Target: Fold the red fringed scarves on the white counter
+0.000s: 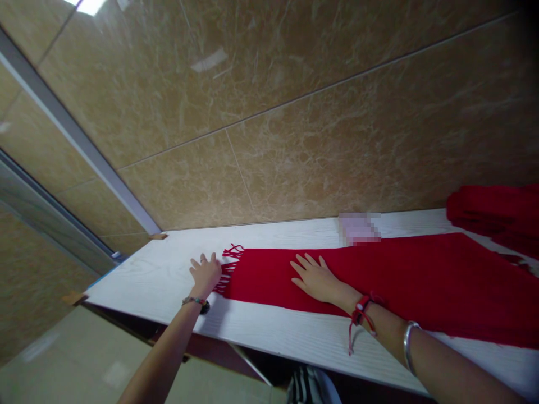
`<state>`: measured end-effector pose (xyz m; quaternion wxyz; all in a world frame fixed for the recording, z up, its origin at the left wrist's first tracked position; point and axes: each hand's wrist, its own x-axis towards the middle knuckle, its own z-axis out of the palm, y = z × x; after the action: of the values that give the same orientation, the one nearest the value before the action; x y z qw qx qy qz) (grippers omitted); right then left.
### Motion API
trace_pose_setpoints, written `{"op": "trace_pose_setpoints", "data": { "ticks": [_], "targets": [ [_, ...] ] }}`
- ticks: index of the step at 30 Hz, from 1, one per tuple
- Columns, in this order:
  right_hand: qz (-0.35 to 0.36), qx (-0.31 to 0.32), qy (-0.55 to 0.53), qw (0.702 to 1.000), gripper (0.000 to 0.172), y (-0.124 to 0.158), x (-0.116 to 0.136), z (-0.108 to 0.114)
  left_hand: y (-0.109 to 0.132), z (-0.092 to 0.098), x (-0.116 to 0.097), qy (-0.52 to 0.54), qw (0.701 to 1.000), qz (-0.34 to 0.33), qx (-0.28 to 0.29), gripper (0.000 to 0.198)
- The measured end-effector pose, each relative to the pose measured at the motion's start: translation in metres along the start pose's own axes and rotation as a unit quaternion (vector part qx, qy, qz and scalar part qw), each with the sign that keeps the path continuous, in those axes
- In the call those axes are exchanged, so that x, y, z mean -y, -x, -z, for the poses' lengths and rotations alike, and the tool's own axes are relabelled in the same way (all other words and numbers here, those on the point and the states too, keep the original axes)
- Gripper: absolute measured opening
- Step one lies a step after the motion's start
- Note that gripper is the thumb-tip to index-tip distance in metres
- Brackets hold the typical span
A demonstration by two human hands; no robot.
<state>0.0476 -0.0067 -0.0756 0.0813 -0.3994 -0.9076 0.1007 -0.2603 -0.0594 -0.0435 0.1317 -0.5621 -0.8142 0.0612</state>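
Note:
A red scarf (404,280) lies spread flat along a white wood-grain table (160,275), its fringed end (229,266) pointing left. My left hand (205,273) rests at that fringe, fingers stretched out and touching the tassels. My right hand (315,278) lies flat on the scarf a little to the right, fingers spread, holding nothing. A beaded bracelet circles my left wrist. A red cord bracelet and a silver bangle sit on my right forearm.
More red cloth (497,216) is piled at the table's far right. A small blurred pale patch (360,229) sits at the table's back edge. A brown marble-tile wall (295,112) rises right behind the table. Tiled floor lies below left.

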Motion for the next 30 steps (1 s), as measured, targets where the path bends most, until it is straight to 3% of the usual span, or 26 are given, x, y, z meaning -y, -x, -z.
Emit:
{"op": "trace_pose_setpoints", "data": {
  "ticks": [3,6,10,14,18,22,26,30],
  "targets": [
    [-0.003,0.0,-0.001,1.0,0.054,0.0,0.0,-0.001,-0.004,0.01,-0.023,0.043,0.996,-0.011,-0.081,0.039],
    [-0.009,0.008,0.0,1.0,0.054,0.0,0.0,-0.001,-0.01,0.011,-0.06,0.074,0.991,-0.077,-0.075,0.031],
    [-0.004,0.014,0.0,1.0,0.054,-0.001,-0.001,0.0,-0.016,-0.005,-0.088,0.085,0.994,-0.006,-0.066,0.033],
    [0.005,0.01,0.0,1.0,0.054,-0.001,-0.001,-0.001,-0.025,-0.016,-0.068,0.094,0.989,0.104,-0.053,0.039],
    [0.001,0.001,0.001,1.0,0.053,0.0,0.0,-0.001,-0.026,-0.007,-0.027,0.101,0.987,0.117,-0.053,0.036],
    [-0.002,-0.005,0.002,1.0,0.052,0.0,0.001,-0.001,-0.007,0.006,-0.01,0.121,0.99,0.001,-0.066,0.032],
    [-0.007,0.002,0.01,1.0,0.051,0.0,0.001,-0.001,0.014,-0.001,-0.012,0.168,0.97,-0.172,-0.038,0.025],
    [-0.005,0.003,0.014,1.0,0.051,0.0,0.001,0.0,0.015,-0.012,-0.004,0.192,0.96,-0.197,-0.041,0.033]
  ]
}}
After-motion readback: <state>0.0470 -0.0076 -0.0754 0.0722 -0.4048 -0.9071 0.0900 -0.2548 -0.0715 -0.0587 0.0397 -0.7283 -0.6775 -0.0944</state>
